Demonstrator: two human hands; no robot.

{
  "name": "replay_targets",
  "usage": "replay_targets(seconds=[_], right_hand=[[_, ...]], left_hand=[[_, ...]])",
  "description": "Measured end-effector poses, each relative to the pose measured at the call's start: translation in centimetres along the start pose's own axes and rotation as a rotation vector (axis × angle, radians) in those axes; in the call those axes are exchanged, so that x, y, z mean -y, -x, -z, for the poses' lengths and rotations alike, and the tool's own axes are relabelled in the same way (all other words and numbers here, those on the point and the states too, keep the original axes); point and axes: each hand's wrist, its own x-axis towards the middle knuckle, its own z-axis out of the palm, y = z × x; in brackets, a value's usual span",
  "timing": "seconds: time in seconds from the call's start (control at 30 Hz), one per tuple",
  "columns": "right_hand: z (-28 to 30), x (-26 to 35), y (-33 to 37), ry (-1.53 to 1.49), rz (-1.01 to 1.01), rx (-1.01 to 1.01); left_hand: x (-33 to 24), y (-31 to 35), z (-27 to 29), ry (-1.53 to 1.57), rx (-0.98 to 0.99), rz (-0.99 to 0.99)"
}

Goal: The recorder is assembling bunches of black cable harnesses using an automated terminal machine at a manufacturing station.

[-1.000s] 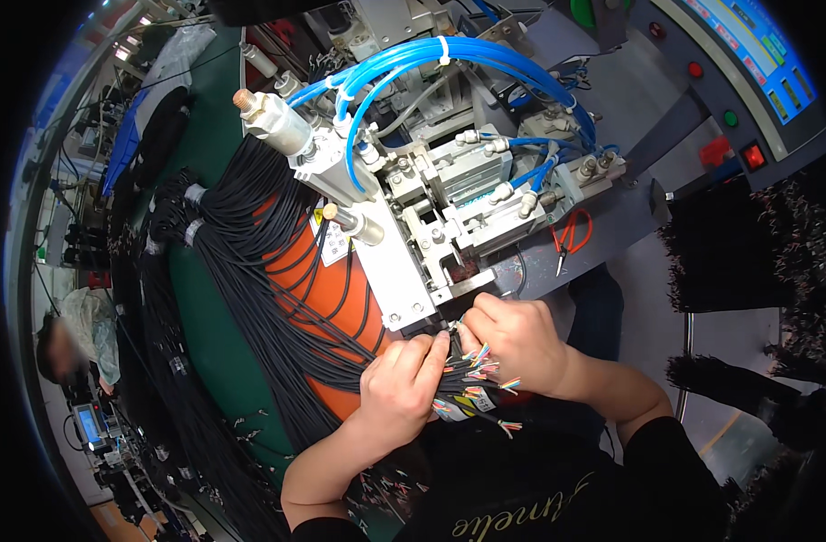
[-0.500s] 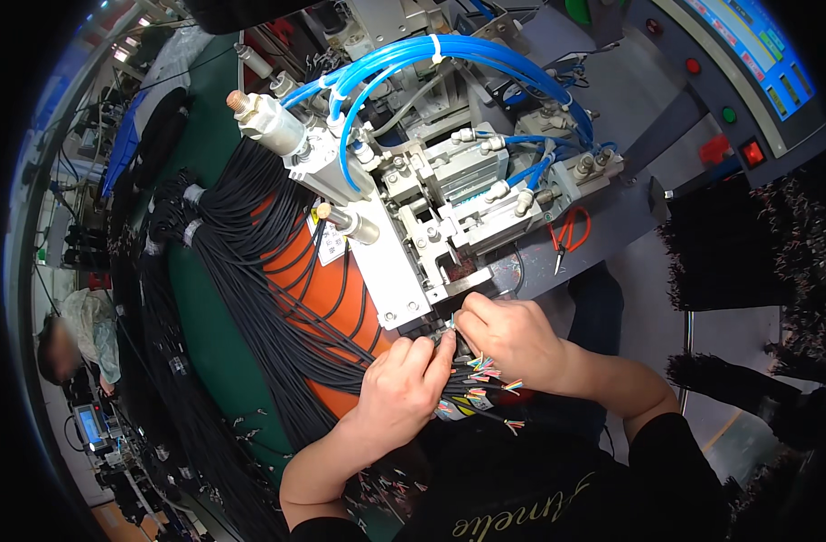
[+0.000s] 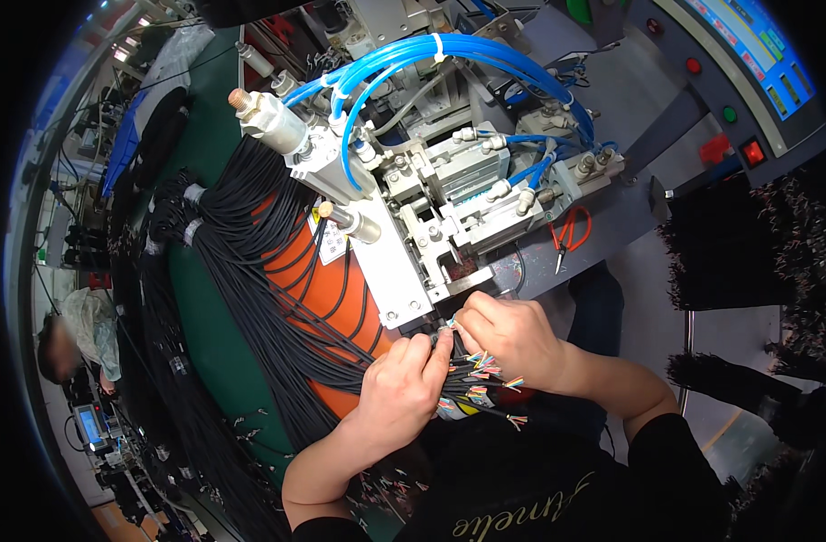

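Machine, bare metal with a pale plate at its left side; fills the upper middle of the view, just beyond both hands.

Tabletop, green, to the left, edged by dark cabling.

Black cables, one large lot, tied with pale bands at the far left end and fanning toward the person across an orange panel.

Hanging bundles, black, frayed at the ends, well apart at the right.

Control screen, lit, upper right, with red and green buttons below it.

Blue tubes, arched over the machine and gathered by white ties.

Hands, one pair, bare, close together before the machine's near edge. Left hand: thumb and forefinger pinching a cable end. Right hand: fingertips drawn together on the same end, fingers curled (they hide most of it).

Scissors, red-handled, lying by the machine, points toward the person.

Coloured wires, several tufts, splayed from black sheaths just below the hands.

Cable end, smallest item: between the two hands' fingertips, near the plate's lower corner; fine detail too small to tell.
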Motion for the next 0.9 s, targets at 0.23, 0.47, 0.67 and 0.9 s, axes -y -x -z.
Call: replay_targets(seconds=[0.23, 0.47, 0.67, 0.9], right_hand=[[1.5, -0.1, -1.1, 0.085, 0.041, 0.198], [-0.2, -1.0, 0.1, -0.167, -0.059, -0.040], [-0.5, -0.9, -0.1, -0.324, -0.139, -0.067], [-0.4, 0.2, 0.3, -0.218, -0.129, -0.122]], left_hand=[[0.1, -0.4, 0.1, -0.020, 0.008, -0.013], [0.1, -0.3, 0.0, -0.032, 0.009, -0.015], [0.3, -0.3, 0.2, -0.029, 0.030, -0.033], [0.2, -0.3, 0.4, -0.025, 0.039, -0.039]])
